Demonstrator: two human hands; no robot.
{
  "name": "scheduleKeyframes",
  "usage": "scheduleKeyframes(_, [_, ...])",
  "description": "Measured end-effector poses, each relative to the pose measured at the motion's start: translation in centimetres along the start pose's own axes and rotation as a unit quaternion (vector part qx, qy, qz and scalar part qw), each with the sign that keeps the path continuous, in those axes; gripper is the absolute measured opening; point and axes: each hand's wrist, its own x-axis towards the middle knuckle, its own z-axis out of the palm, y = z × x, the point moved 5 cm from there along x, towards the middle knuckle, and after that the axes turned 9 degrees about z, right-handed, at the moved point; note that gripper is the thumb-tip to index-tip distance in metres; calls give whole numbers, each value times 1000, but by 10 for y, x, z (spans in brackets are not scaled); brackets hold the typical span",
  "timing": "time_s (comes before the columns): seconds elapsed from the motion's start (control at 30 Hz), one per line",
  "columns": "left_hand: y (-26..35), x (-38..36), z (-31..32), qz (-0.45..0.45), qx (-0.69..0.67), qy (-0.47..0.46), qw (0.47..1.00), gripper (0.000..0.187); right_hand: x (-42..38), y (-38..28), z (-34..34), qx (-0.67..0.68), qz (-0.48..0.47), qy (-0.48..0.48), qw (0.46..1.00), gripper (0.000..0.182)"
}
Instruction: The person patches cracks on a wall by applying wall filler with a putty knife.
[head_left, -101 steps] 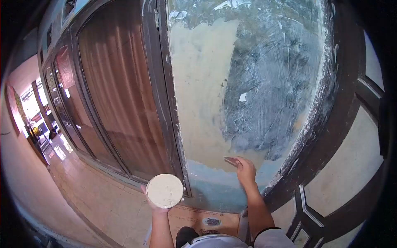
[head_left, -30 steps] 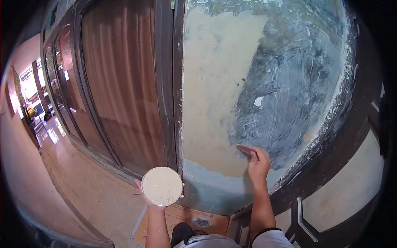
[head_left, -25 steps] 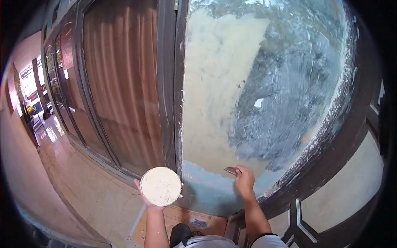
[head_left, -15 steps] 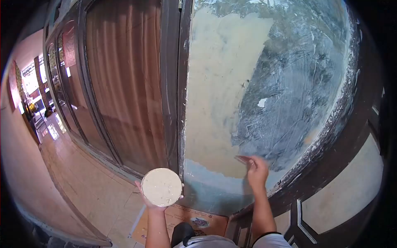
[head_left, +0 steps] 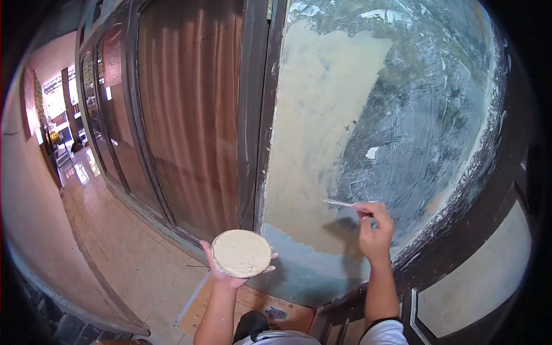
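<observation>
Cream-coloured paste fills a round container, which my left hand holds from below, thumb on the left and fingertips on the right. Pinched in my right hand is a thin flat scraper, its edge pointing left. The scraper is close to the wall; whether it touches cannot be made out. Smooth cream paste covers the wall's left part, with rough grey-blue surface to its right and a paler blue band below.
A dark-framed glass panel with a brown curtain stands left of the wall. Printed cardboard lies on the tiled floor below. A dark panelled door is at the right.
My right hand has risen and moved right with the scraper, which shows more of its length. The container has shifted right and tilted. The whole view has moved slightly.
</observation>
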Motion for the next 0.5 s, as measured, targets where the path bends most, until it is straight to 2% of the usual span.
scheduleKeyframes(0.03, [-3,4,10,-12,-10,-30,999,125,-1,-21,1,-12,-50,-38,998,32])
scheduleKeyframes(0.07, [-6,7,22,-26,-22,-60,998,125,-1,-34,1,-13,-49,-37,998,32])
scheduleKeyframes(0.13, [-9,11,49,-23,-3,-65,998,125,-8,-60,7,-9,-126,-120,985,34])
scheduleKeyframes(0.17, [-10,14,60,-13,10,-74,997,124,-8,-62,3,-13,-124,-119,985,34])
scheduleKeyframes(0.23, [-13,18,77,12,19,-67,997,121,-14,-73,0,-20,-214,-162,963,36])
scheduleKeyframes(0.33, [-19,19,99,-13,-48,-82,995,114,-18,-86,-14,-37,-238,-158,958,37])
scheduleKeyframes(0.37, [-19,20,99,-7,8,-94,995,109,-22,-83,-18,-69,-246,-152,955,35])
scheduleKeyframes(0.5, [-32,25,110,-30,-22,-110,993,103,-31,-101,-28,-97,-255,-159,949,31])
